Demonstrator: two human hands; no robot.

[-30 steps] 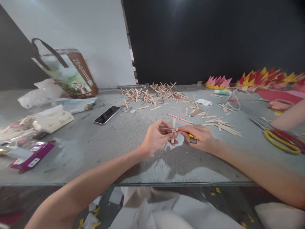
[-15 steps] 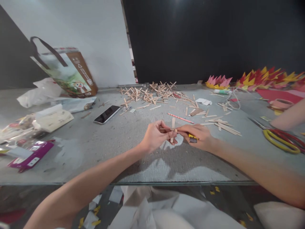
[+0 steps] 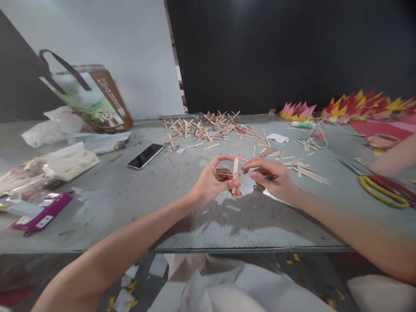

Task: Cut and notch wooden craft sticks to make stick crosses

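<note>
One wooden stick point(image 3: 235, 165), likely light, stiff and easily snapped (best held by its flat faces), stands near-upright above the desk point(image 3: 146, 203), pinched by the left hand point(image 3: 212, 180), while the right hand point(image 3: 280, 184) curls just beside, its hold unclear.

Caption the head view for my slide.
Left hand holds a stick near the right hand, with more sticks piled behind.

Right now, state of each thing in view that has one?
Left hand, grip shut on stick
Stick, held, nearly upright
Right hand, off the stick, curled round something dark
Phone, flat, screen dark
Bag, standing, handle up
Scissors, lying flat
Stick pile, loose, jumbled
</note>
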